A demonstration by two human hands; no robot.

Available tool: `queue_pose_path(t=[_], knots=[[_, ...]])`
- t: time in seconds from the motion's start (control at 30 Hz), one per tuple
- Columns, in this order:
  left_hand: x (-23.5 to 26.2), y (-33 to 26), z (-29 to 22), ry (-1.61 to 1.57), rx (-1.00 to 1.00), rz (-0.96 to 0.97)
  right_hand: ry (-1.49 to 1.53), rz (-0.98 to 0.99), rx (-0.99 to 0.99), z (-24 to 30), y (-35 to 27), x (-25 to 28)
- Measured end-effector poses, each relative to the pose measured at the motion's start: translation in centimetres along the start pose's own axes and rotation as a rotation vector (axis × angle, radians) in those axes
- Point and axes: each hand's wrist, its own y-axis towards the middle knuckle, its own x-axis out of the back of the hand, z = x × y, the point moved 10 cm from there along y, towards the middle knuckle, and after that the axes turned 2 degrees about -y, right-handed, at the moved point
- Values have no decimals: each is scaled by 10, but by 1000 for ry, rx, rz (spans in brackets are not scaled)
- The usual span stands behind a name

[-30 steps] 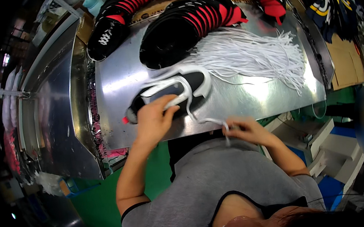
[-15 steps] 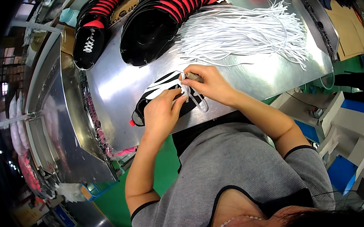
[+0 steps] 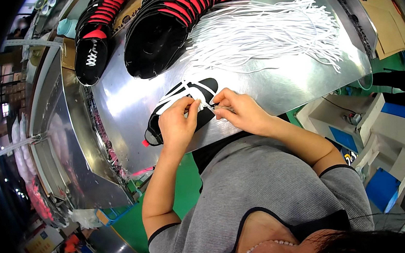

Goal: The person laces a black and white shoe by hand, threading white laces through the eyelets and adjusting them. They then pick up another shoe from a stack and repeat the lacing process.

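**Two hands threading a white lace into a black shoe upper**

Two hands meet over the black shoe upper [image 3: 181, 106], which lies flat near the 6 o'clock edge of the steel surface [image 3: 122, 100]. The left hand [image 3: 177, 124] presses on it, fingers curled; the right hand [image 3: 237, 109] pinches the white lace [image 3: 198, 93] narrowly. The lacing step looks to be under way; the next move likely calls for aiming the tip at an eyelet. Loose white laces [image 3: 262, 33] fan at 1 o'clock, stacked uppers [image 3: 172, 17] at 12.
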Motion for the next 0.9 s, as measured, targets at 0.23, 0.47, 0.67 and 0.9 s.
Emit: queue_pose_path(t=[0.23,0.47,0.67,0.9], knots=[[-4,4,0,3,61,66,-151,-2,0,-2,8,0],[-16,-9,-18,-185,-133,202,-220,-53,-39,4,20,-10],[-3,-18,-26,-39,-280,128,-367,52,17,14,10,-11],[21,-57,-36,51,-598,-46,85,-164,-10,1,-6,81]])
